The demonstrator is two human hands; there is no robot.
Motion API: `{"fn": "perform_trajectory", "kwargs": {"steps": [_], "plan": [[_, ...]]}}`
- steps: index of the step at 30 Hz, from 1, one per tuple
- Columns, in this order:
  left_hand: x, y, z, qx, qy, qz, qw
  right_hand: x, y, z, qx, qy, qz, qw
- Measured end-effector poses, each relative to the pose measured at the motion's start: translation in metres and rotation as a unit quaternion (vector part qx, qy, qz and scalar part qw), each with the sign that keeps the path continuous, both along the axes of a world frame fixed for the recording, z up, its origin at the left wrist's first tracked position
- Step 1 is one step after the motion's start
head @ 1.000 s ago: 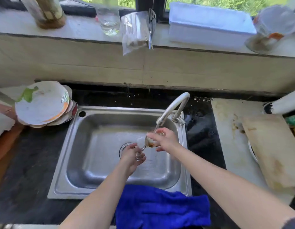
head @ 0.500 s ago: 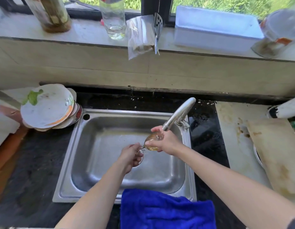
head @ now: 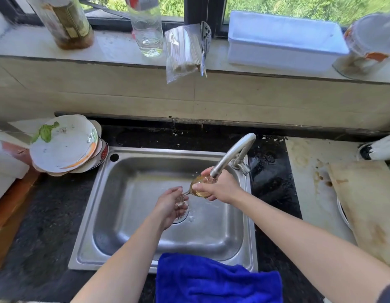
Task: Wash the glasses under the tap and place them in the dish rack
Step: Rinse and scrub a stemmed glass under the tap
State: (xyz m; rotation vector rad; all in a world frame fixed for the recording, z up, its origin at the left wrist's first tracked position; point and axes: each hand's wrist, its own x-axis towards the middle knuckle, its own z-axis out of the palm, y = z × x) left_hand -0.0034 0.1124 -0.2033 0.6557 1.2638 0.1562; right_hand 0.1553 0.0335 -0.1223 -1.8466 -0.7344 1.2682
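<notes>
A clear stemmed glass [head: 199, 186] lies tilted over the steel sink [head: 128, 171], its bowl right under the spout of the tap [head: 230, 154]. My right hand [head: 222, 189] grips the bowl, fingers curled round it. My left hand [head: 170, 204] holds the stem and foot lower down, above the drain. The bowl shows an amber tint where water and skin are seen through it. No dish rack is in view.
Dirty plates [head: 63, 143] are stacked left of the sink. A blue cloth [head: 215, 278] hangs over the sink's front edge. A cutting board [head: 368, 206] lies on the right. On the windowsill stand bottles [head: 146, 29], a bag of chopsticks [head: 185, 51] and a white box [head: 283, 40].
The glass was raised slightly, so its bowl now sits right at the spout. Both hands keep their hold. The camera view shifted a little.
</notes>
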Motion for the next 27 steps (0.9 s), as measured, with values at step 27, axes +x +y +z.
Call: {"fn": "perform_trajectory", "kwargs": {"steps": [27], "plan": [[0.01,-0.001,0.095,0.704,0.234,-0.226,0.631,-0.003,-0.011,-0.013,-0.027,0.329,-0.138,0.934]]}}
